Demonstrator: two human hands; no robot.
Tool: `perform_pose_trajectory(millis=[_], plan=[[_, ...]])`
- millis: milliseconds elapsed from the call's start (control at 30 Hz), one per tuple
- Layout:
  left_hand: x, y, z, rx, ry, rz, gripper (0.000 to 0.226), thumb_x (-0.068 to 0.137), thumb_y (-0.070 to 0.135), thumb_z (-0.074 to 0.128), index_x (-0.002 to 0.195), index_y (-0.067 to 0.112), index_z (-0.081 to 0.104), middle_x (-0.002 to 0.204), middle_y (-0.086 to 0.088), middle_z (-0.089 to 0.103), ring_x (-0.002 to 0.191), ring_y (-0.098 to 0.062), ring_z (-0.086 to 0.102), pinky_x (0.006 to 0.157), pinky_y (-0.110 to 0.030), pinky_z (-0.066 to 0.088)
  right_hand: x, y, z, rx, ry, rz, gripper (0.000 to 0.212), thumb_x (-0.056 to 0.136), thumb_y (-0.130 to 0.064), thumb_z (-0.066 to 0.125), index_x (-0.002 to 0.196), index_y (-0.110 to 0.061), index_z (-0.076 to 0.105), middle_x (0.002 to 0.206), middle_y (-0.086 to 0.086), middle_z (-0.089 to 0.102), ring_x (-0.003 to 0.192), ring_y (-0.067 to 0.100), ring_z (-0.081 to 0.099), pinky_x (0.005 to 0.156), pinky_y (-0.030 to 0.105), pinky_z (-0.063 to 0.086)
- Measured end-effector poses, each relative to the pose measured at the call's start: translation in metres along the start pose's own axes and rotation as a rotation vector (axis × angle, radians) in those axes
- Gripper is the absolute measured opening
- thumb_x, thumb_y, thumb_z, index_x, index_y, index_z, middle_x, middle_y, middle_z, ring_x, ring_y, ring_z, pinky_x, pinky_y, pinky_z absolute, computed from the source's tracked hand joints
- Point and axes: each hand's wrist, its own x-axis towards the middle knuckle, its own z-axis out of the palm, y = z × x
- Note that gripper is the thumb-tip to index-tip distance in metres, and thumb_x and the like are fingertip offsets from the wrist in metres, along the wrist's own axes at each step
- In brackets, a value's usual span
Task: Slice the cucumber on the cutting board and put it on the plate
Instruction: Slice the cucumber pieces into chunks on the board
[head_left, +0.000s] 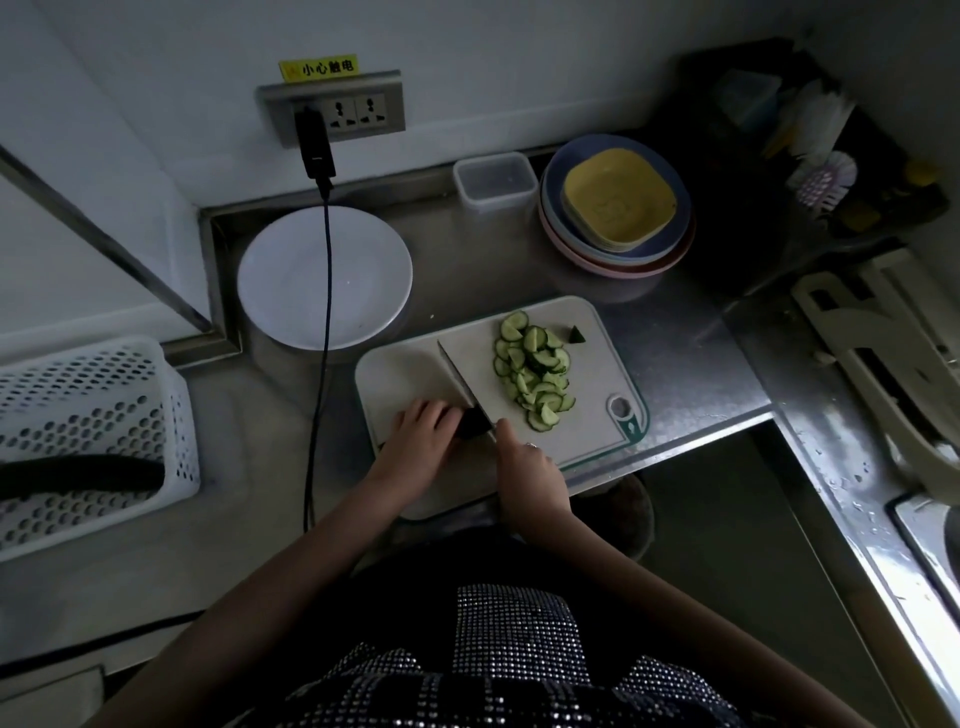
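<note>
Sequinned dark fabric of the person's top fills the near edge of the view, with both bare forearms reaching forward over the brushed steel counter (691, 364). Just beyond, the left hand (423, 434) rests on the near left part of the pale rectangular plastic cutting board (400, 374), fingers bent over a short dark stub of cucumber (470, 423) and holding it down. Right beside it, the right hand (524, 462) is clenched round the handle of the kitchen knife (457, 376), forefinger stretched along the top; the handle itself is hidden by the hand. The blade slants away to the upper left across the board, its heel meeting the stub.

Farther along the board lies a heap of pale green cucumber slices (535, 376), mostly half-rounds, with a dark green end piece (575, 335) a little apart at the far right.

To the left, a white perforated plastic basket (104, 410) holds a whole dark cucumber (83, 475). Beyond the board's far left corner sits the round white plate (291, 280), crossed by a black cable (324, 322) hanging from a charger (313, 143) plugged into the grey wall socket (358, 109). At the back stand a clear lidded container (493, 179) and a stack of coloured plates (615, 208) topped by a yellow one.
</note>
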Motion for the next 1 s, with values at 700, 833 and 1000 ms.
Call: perform_pose_trajectory(millis=[700,833,1000], plan=[[0.0,0.002,-0.001,-0.082,0.024,0.281,0.039,0.078,0.011,0.041,0.116,0.005,0.044,0.112,-0.007,0.043,0.103,-0.026,0.046,0.074,-0.036,0.055,-0.006,0.001,-0.006,0.152,0.13,-0.044,0.011,0.101,-0.018,0.032,0.094,-0.021,0.026,0.085,0.021,0.061,0.074,0.039,0.059,0.056,0.035,0.036],[0.003,0.001,0.0,-0.105,0.03,0.272,0.036,0.079,0.011,0.042,0.113,0.004,0.05,0.11,-0.009,0.05,0.101,-0.025,0.046,0.072,-0.035,0.056,-0.003,-0.002,-0.004,0.137,0.147,-0.058,0.018,0.1,-0.014,0.033,0.09,-0.022,0.02,0.082,0.02,0.06,0.072,0.04,0.059,0.056,0.036,0.038],[0.002,0.0,0.001,-0.088,0.006,0.25,0.037,0.082,0.012,0.042,0.113,0.002,0.06,0.106,-0.013,0.063,0.102,-0.025,0.048,0.075,-0.036,0.056,0.0,0.0,-0.001,0.093,0.071,-0.034,0.003,0.1,-0.015,0.033,0.1,-0.017,0.03,0.088,0.02,0.061,0.079,0.04,0.06,0.06,0.036,0.036]])
